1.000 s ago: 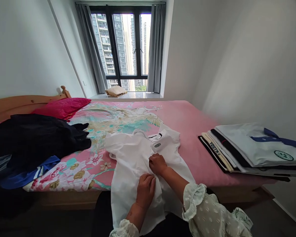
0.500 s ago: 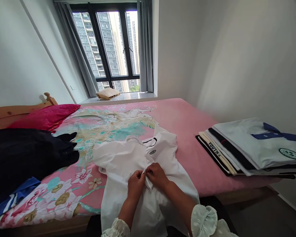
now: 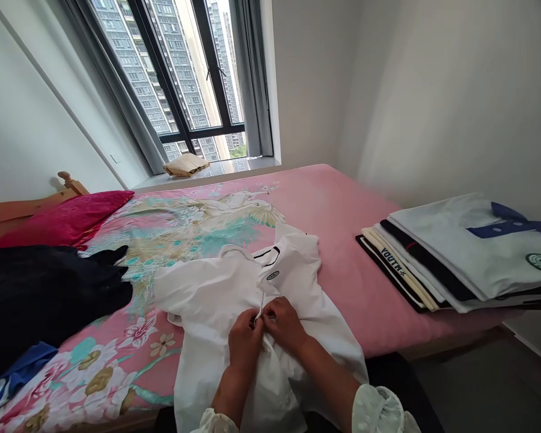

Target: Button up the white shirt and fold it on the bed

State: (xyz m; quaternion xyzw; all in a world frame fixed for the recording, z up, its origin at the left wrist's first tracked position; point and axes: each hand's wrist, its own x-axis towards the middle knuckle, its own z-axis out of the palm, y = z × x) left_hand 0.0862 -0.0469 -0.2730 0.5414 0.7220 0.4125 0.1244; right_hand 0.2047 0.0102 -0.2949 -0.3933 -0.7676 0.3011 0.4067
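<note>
A white collared shirt [image 3: 216,294] with a small round badge lies spread at the near edge of the pink flowered bed [image 3: 338,222], its lower part hanging over the side. My left hand [image 3: 244,338] and my right hand [image 3: 284,323] meet at the middle of the shirt's front. Both are closed in a pinch on the front opening of the shirt, fingertips almost touching. Pale frilled cuffs cover both my wrists.
A stack of folded shirts [image 3: 460,258] lies on the bed's right side. A heap of black and blue clothes [image 3: 40,294] covers the left side, behind it a magenta pillow [image 3: 67,216]. A folded beige cloth [image 3: 184,164] rests on the windowsill.
My left hand has moved up from the lower shirt front to meet my right hand, and both now pinch the front opening. The view has swung a little to the right.
</note>
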